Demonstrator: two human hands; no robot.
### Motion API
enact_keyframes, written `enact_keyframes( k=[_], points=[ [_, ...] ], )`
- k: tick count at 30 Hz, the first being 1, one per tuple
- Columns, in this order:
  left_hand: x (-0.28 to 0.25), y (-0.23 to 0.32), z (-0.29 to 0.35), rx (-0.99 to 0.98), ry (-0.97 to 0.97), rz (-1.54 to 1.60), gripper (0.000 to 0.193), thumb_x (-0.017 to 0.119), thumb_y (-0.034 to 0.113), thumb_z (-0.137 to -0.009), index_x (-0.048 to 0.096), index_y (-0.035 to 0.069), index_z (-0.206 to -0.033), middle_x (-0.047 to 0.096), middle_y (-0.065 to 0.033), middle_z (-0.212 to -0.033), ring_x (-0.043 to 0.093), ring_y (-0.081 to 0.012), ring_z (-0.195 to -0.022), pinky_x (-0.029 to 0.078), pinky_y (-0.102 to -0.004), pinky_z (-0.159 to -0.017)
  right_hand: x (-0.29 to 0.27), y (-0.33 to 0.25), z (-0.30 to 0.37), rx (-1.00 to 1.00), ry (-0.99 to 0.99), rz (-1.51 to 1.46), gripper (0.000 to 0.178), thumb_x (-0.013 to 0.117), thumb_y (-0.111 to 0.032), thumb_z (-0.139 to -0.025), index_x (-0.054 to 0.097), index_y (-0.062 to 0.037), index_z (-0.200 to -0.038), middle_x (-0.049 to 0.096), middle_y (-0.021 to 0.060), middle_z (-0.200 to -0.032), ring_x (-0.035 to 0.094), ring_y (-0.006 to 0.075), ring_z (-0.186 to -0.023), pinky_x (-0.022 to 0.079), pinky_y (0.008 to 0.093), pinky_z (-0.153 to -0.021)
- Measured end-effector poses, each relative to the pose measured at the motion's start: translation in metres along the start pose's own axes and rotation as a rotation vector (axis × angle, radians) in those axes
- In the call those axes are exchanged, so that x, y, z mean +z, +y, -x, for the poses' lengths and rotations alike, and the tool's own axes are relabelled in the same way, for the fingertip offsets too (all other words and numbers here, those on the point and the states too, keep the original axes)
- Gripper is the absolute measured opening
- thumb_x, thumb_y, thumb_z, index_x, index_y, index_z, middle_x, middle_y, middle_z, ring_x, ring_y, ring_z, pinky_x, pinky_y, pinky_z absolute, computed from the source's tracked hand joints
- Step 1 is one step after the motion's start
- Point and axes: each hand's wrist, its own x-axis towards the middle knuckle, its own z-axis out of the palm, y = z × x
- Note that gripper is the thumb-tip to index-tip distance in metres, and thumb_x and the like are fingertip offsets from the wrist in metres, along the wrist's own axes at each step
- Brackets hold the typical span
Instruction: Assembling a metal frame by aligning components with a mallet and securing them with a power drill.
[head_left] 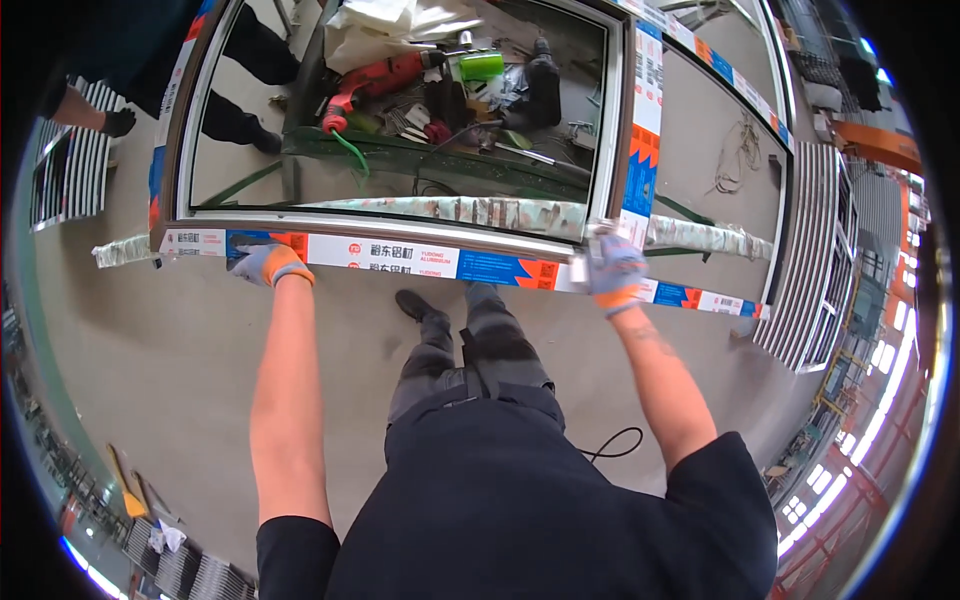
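A large window frame (420, 250) with protective tape in white, blue and orange lies across two wrapped supports in front of me. Its glass pane (400, 185) shows tools beneath. My left hand (270, 264), in a grey and orange glove, grips the near rail by the left corner. Also gloved, my right hand (616, 270) is closed at the pane's near right corner, where the near rail meets the upright bar. Something small and pale shows at its fingers; blur hides what it is.
Below the glass lie a red power tool (385, 82), a black drill (543, 85) and a green roll (481, 66). At the left stands another person, whose dark-gloved hand (119, 123) hangs by stacked metal profiles (75, 165). More profiles (812, 255) stand right; a black cable (615, 445) crosses the floor.
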Motion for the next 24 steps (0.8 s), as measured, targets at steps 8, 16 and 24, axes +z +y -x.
enact_keyframes(
  k=[8, 16, 24],
  points=[
    [-0.03, 0.023, -0.006, 0.093, 0.172, 0.048, 0.052, 0.044, 0.034, -0.099, 0.033, -0.007, -0.129, 0.053, -0.0236, -0.129, 0.062, -0.0342, -0.105, 0.05, -0.0419, -0.09, 0.017, -0.2, -0.087, -0.148, 0.036, -0.344, 0.019, 0.061, -0.028, -0.084, 0.065, -0.0099, -0.086, 0.067, 0.011, -0.086, 0.065, 0.0294, -0.076, 0.05, 0.0407, -0.073],
    [0.001, -0.043, -0.058, -0.061, 0.087, 0.116, 0.055, 0.049, 0.036, -0.097, 0.035, -0.007, -0.129, 0.053, -0.0258, -0.129, 0.06, -0.0354, -0.112, 0.048, -0.0426, -0.094, 0.006, -0.062, -0.029, -0.265, -0.108, -0.057, 0.017, 0.062, -0.023, -0.082, 0.064, -0.009, -0.091, 0.066, 0.0135, -0.09, 0.064, 0.0324, -0.08, 0.053, 0.0431, -0.07],
    [-0.031, 0.026, 0.012, -0.034, 0.005, 0.143, 0.056, 0.048, 0.032, -0.098, 0.031, -0.009, -0.133, 0.046, -0.0267, -0.136, 0.054, -0.0348, -0.12, 0.044, -0.0422, -0.099, -0.007, -0.082, -0.018, 0.013, -0.068, -0.012, 0.026, 0.06, -0.031, -0.087, 0.066, -0.0066, -0.094, 0.066, 0.0139, -0.09, 0.063, 0.032, -0.082, 0.051, 0.042, -0.073]
  ],
)
